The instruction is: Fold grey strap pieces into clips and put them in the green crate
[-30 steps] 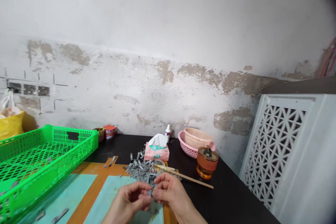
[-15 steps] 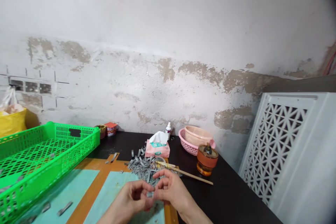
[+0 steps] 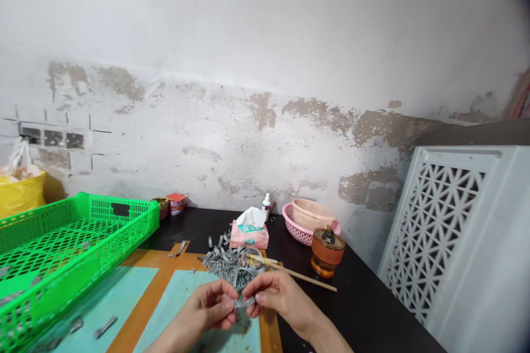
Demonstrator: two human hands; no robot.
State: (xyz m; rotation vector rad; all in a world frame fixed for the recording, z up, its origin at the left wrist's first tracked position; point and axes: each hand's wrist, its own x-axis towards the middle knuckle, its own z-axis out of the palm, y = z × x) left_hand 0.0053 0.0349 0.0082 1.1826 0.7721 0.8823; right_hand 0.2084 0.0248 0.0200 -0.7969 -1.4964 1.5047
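Note:
Between my two hands a small grey strip [image 3: 245,303] is stretched, one end pinched by each. My left hand [image 3: 213,306] has thumb and fingers closed on its left end. The thumb and forefinger of my right hand [image 3: 275,293] close on the other end. Just beyond the fingers lies a heap of grey strips [image 3: 226,262], partly hidden by my hands. Below is a light-blue sheet [image 3: 165,309] bordered with brown tape. Folded grey pieces [image 3: 105,327] lie on the left of the sheet.
On the left stands a green plastic crate [image 3: 103,248] with grey pieces inside. Behind the heap are a tissue pack [image 3: 250,238] and a white bottle [image 3: 266,205]. To the right lie a wooden stick [image 3: 306,278], pink basins [image 3: 312,214] and an amber jar [image 3: 328,253].
My right hand has shifted slightly right and turned, and the fingers have drawn apart. More of the grey strip now shows between both hands.

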